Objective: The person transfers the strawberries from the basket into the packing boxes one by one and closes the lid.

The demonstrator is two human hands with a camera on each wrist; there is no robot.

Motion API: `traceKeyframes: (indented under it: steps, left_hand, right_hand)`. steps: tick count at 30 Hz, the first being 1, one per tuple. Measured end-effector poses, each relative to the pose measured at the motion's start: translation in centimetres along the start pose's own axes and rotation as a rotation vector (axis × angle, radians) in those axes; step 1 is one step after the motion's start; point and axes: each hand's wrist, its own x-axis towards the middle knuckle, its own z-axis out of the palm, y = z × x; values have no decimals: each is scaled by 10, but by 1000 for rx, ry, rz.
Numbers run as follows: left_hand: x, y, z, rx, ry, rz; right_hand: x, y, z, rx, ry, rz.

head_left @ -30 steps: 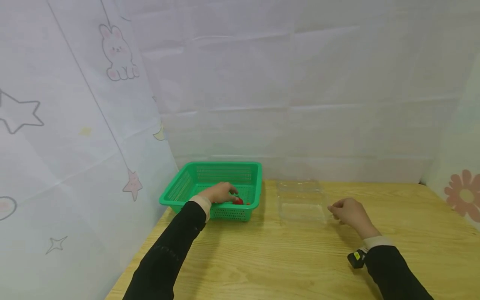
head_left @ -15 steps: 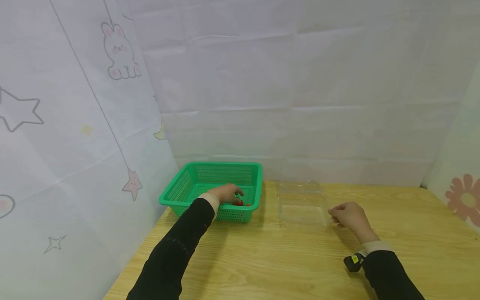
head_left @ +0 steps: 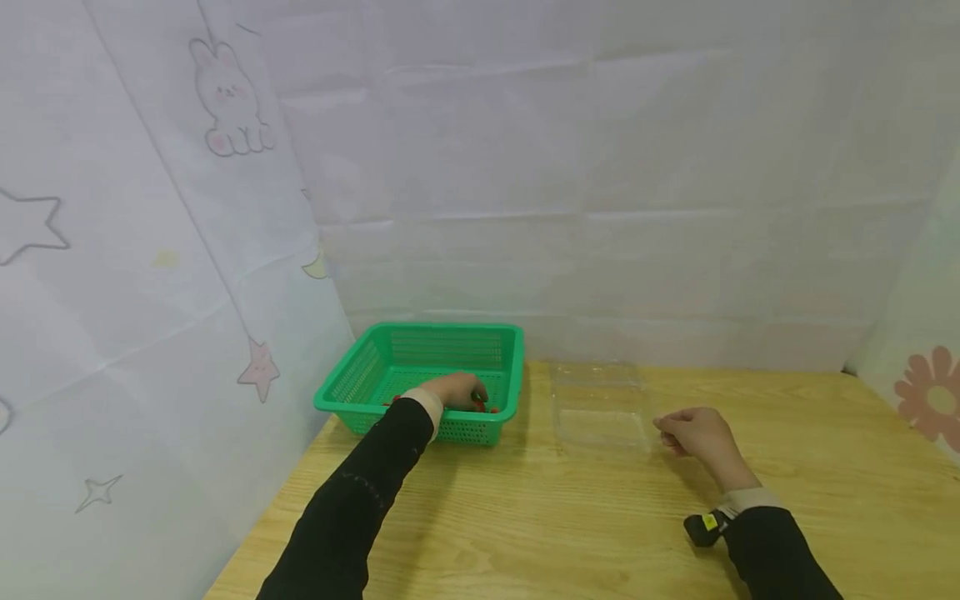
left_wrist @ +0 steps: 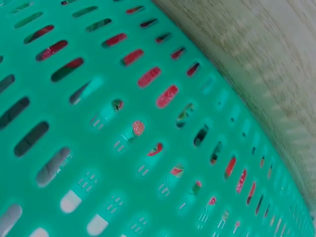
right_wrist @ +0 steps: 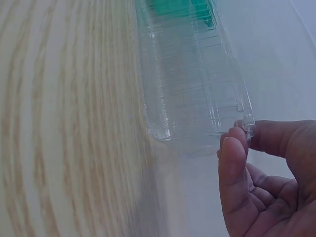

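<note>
My left hand (head_left: 459, 388) reaches over the near rim of a green plastic basket (head_left: 352, 367), fingers curled down round a red strawberry (head_left: 480, 406). More red fruit with bits of green shows through the slots of the basket wall (left_wrist: 98, 133) in the left wrist view, which hides the left hand's fingertips. My right hand (head_left: 699, 433) is at the right side of a clear plastic box (head_left: 602, 427). In the right wrist view its thumb and forefinger pinch the rim corner of that box (right_wrist: 185, 84), the other fingers curled in.
The wooden table (head_left: 525, 533) carries the basket at its back left, with the clear box just right of it. White cloth (head_left: 600, 167) with printed drawings hangs behind and along the left side. A small black device (head_left: 705, 528) is strapped at the right wrist.
My left hand has moved slightly right and lower into the basket, its fingers closing over the strawberry. The right hand keeps its pinch on the box.
</note>
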Motion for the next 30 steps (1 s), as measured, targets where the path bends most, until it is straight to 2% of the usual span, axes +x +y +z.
traceKeyframes:
  steps: [6,12,17,23,26,30]
  left_hand:
    - [-3,4,-3,-13,9,5]
    - [-3,0,-2,27,23,20]
    - [-5,-2,-5,-53,54,-9]
    - [-17,1,-22,-99,122,-24]
    - [-21,4,-33,-113,153,-6]
    - [-26,14,-47,-127,204,37]
  right_hand:
    - [0,-2,-2,9,2,4]
    - [0,0,0,11,0,5]
    - [0,3,1,13,3,5]
    - [0,3,1,22,-1,15]
    - [0,2,1,28,-8,12]
    - [1,2,0,34,-11,13]
